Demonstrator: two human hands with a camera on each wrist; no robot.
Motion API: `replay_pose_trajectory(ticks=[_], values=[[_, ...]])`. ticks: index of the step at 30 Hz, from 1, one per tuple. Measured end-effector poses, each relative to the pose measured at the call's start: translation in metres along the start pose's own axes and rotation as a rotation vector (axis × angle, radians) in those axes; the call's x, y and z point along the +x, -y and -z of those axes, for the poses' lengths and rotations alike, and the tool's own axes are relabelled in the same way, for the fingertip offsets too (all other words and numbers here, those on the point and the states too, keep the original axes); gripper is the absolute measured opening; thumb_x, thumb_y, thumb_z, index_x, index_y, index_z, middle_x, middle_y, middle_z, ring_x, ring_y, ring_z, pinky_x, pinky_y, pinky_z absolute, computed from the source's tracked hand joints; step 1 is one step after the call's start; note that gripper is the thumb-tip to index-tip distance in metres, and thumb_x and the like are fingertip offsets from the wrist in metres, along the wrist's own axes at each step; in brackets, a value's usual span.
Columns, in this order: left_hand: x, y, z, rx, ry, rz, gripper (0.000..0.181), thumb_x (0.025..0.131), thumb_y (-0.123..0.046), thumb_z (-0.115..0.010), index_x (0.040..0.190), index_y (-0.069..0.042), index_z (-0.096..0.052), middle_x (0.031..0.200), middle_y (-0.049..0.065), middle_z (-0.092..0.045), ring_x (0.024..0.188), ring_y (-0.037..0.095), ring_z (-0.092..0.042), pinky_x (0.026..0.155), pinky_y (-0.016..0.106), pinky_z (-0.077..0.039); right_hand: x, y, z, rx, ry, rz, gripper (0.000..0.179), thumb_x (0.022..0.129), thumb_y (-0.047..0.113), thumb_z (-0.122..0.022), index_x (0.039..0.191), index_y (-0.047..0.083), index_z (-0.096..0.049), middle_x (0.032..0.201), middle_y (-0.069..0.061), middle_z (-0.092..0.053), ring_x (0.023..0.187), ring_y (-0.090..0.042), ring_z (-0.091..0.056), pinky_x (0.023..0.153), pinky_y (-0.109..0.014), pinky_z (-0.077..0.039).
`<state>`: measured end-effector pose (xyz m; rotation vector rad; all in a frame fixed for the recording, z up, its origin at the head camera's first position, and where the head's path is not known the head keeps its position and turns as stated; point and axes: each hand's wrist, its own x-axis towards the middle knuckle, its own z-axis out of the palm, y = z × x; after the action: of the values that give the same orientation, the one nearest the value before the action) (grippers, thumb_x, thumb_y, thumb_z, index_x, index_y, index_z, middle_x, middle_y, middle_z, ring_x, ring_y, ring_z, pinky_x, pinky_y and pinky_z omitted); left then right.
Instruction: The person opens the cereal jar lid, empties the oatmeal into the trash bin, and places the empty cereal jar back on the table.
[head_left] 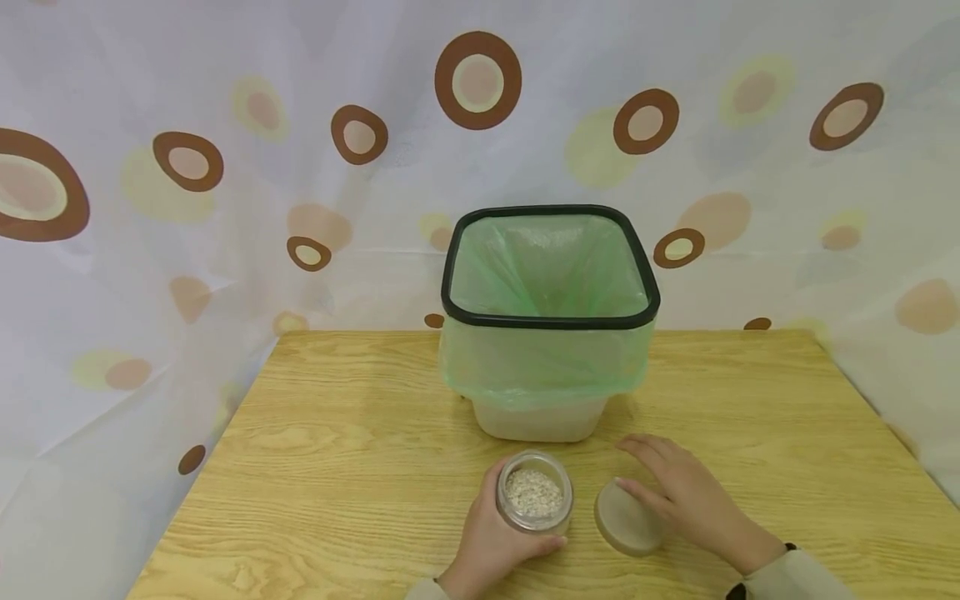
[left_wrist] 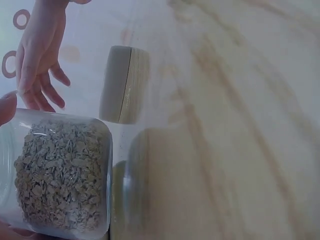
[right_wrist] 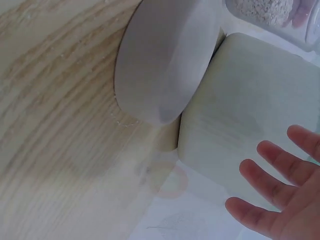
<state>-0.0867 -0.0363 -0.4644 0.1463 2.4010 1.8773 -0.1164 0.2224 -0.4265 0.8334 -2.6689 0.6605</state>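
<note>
A clear jar (head_left: 534, 493), uncapped and partly filled with oat flakes (left_wrist: 62, 175), is held by my left hand (head_left: 495, 533). In the head view its fingers and thumb wrap the jar's left side. To the right, a round beige lid (head_left: 628, 518) lies on the wooden table, apart from the jar. My right hand (head_left: 686, 496) hovers just over and beside the lid, holding nothing. Its fingers (right_wrist: 267, 170) look spread and loosely extended in the right wrist view, with the lid (right_wrist: 162, 60) a little away from them.
Behind the jar stands a white bin (head_left: 540, 421) with a black rim and a green plastic liner (head_left: 543, 358) folded over it. The table (head_left: 337, 467) reaches back to a patterned curtain (head_left: 360, 67) that also hangs at both sides.
</note>
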Motion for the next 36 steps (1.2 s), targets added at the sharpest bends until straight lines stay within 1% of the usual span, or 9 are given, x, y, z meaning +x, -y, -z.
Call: replay_pose_trajectory(ticks=[6,8,15,17,19,22,26,31,36], values=[[-0.009,-0.009,0.007,0.019,-0.053,0.003,0.102,0.057,-0.025,-0.095,0.141,-0.01,-0.039,0.134,0.008,-0.052,0.123,0.036,-0.049,0.1,0.061,-0.035,0.006,0.0,0.009,0.024,-0.007,-0.036,0.04,0.092,0.023,-0.067,0.124,0.0,-0.058,0.122,-0.02,-0.06,0.111,-0.042,-0.057,0.087,-0.06,-0.046],[-0.011,-0.011,0.01,0.008,-0.062,-0.001,0.101,0.058,-0.024,-0.095,0.141,-0.009,-0.039,0.134,0.009,-0.052,0.123,0.036,-0.049,0.101,0.061,-0.035,0.008,0.0,0.013,0.024,-0.006,-0.042,0.042,0.092,0.023,-0.067,0.124,-0.002,-0.058,0.123,-0.022,-0.059,0.112,-0.043,-0.056,0.088,-0.06,-0.045],[-0.014,-0.018,0.019,-0.023,-0.113,0.036,0.103,0.055,-0.023,-0.096,0.141,-0.011,-0.041,0.132,0.007,-0.054,0.123,0.032,-0.05,0.102,0.058,-0.035,0.017,0.002,0.025,0.049,0.008,-0.083,0.045,0.095,0.024,-0.064,0.127,-0.006,-0.055,0.127,-0.027,-0.056,0.116,-0.047,-0.052,0.092,-0.062,-0.041],[-0.014,-0.02,0.024,-0.027,-0.118,0.016,0.101,0.056,-0.022,-0.095,0.141,-0.01,-0.041,0.131,0.008,-0.054,0.122,0.031,-0.05,0.102,0.058,-0.036,0.02,0.004,0.03,0.062,0.001,-0.099,0.044,0.096,0.023,-0.063,0.127,-0.006,-0.054,0.127,-0.027,-0.055,0.117,-0.047,-0.05,0.093,-0.062,-0.04],[-0.013,-0.021,0.028,-0.035,-0.127,0.002,0.101,0.055,-0.019,-0.095,0.14,-0.009,-0.041,0.131,0.009,-0.055,0.121,0.032,-0.05,0.101,0.058,-0.036,0.022,0.005,0.033,0.068,-0.023,-0.099,0.042,0.096,0.022,-0.062,0.127,-0.006,-0.054,0.127,-0.027,-0.055,0.117,-0.047,-0.05,0.093,-0.062,-0.04],[-0.013,-0.022,0.035,-0.009,-0.156,-0.01,0.103,0.055,-0.019,-0.095,0.141,-0.007,-0.04,0.131,0.013,-0.055,0.12,0.035,-0.051,0.1,0.06,-0.037,0.025,0.008,0.035,0.078,-0.061,-0.096,0.042,0.097,0.021,-0.061,0.127,-0.007,-0.054,0.126,-0.026,-0.055,0.116,-0.046,-0.05,0.092,-0.062,-0.04],[-0.014,-0.022,0.041,0.017,-0.179,0.006,0.106,0.055,-0.018,-0.095,0.143,-0.005,-0.038,0.132,0.017,-0.054,0.12,0.039,-0.05,0.098,0.062,-0.037,0.028,0.009,0.037,0.092,-0.101,-0.094,0.042,0.097,0.02,-0.06,0.128,-0.009,-0.052,0.125,-0.027,-0.055,0.116,-0.047,-0.05,0.091,-0.062,-0.04],[-0.018,-0.023,0.045,0.015,-0.195,0.041,0.105,0.054,-0.018,-0.095,0.143,-0.006,-0.039,0.133,0.017,-0.053,0.121,0.04,-0.049,0.098,0.063,-0.036,0.033,0.011,0.043,0.128,-0.129,-0.11,0.044,0.1,0.019,-0.056,0.131,-0.011,-0.049,0.129,-0.03,-0.051,0.118,-0.048,-0.046,0.092,-0.063,-0.037],[-0.018,-0.024,0.047,0.033,-0.187,0.024,0.106,0.054,-0.02,-0.095,0.143,-0.005,-0.039,0.132,0.018,-0.053,0.12,0.04,-0.05,0.098,0.063,-0.037,0.04,0.014,0.051,0.155,-0.167,-0.114,0.045,0.101,0.017,-0.054,0.135,-0.01,-0.045,0.131,-0.029,-0.048,0.118,-0.046,-0.045,0.092,-0.063,-0.036]])
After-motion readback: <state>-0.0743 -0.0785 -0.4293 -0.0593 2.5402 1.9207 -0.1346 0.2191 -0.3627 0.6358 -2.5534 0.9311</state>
